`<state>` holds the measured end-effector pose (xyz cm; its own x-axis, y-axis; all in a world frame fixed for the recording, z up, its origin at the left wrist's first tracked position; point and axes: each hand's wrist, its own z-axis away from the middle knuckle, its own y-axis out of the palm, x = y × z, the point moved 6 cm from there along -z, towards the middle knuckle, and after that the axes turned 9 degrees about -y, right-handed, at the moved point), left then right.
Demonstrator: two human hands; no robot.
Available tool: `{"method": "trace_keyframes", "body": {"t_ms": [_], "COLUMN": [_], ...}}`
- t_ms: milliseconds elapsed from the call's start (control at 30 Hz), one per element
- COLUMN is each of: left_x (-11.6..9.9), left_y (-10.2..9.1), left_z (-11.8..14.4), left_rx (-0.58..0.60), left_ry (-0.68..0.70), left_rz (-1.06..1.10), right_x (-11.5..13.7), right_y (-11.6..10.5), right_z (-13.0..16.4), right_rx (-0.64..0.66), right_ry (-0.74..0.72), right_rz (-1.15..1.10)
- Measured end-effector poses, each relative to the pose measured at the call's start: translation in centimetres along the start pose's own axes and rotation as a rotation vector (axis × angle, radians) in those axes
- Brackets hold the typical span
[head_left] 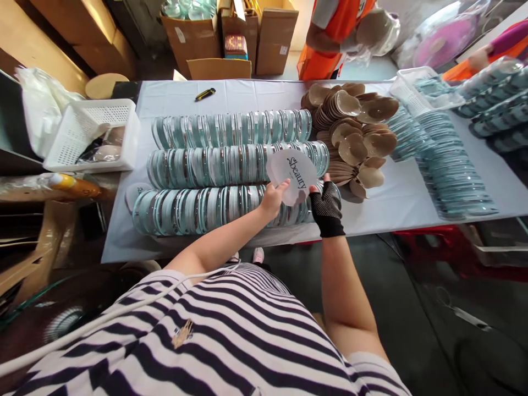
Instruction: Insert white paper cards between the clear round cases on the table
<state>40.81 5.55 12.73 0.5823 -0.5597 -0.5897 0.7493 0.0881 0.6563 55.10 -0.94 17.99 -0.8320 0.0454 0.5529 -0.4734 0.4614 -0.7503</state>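
Observation:
Both of my hands hold a round white card [292,175] printed with the word "beauty" in dark letters. My bare left hand [273,200] pinches its lower left edge, thumb on top. On the lower right edge, my right hand [327,208] grips it in a black fingerless mesh glove. The card is above the right part of three long rows of round, glassy blue-green pieces [198,168] standing on edge, partly covering them. To the right of the rows lies a heap of brown, shallow bowl-shaped pieces [352,147], some nested in stacks.
A yellow-and-black box cutter [205,94] lies near the table's [256,91] far edge. A white perforated basket [93,162] stands left; more blue-green stacks [456,165] and another basket [406,91] are right. Across the table, a person in an orange vest [350,27] handles a brown piece.

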Motion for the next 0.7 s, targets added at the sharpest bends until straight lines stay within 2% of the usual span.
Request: {"method": "trace_keyframes", "body": {"t_ms": [67,133,233,300,367,433,533,600,700], "left_x": [-0.4,-0.6,-1.0,-1.8,-2.9,-3.7,-3.8,-3.6,-3.4], "left_y": [-0.8,-1.6,-2.3,-2.6,-3.1,-3.7,-4.7,-5.2,-5.3], "left_z": [1.2,2.1,2.6,2.3,1.3,0.0,-1.7,-2.2,-2.1], "left_rx": [-0.006,-0.025,0.001,-0.002,-0.031,-0.068,-0.120,-0.140,-0.130], "left_ry": [0.013,-0.002,-0.091,-0.109,-0.090,-0.084,-0.114,-0.120,-0.115], "left_rz": [-0.014,-0.014,0.000,0.030,0.063,0.081,0.117,0.154,0.178], "right_x": [2.6,4.7,5.0,3.8,3.1,3.1,3.5,3.8,4.1], "right_y": [0.6,1.7,2.5,0.8,-1.8,-3.4,-2.5,-0.5,3.0], "right_z": [0.2,0.9,2.3,4.2,7.3,11.0,15.3,15.8,13.0], "right_rx": [-0.011,-0.022,-0.062,-0.187,-0.261,-0.153,0.136,0.255,0.405], "right_ry": [-0.111,-0.147,0.041,0.217,0.289,0.266,0.223,0.212,0.200], "right_rz": [0.057,0.050,-0.011,0.019,0.131,0.263,0.384,0.433,0.467]}}
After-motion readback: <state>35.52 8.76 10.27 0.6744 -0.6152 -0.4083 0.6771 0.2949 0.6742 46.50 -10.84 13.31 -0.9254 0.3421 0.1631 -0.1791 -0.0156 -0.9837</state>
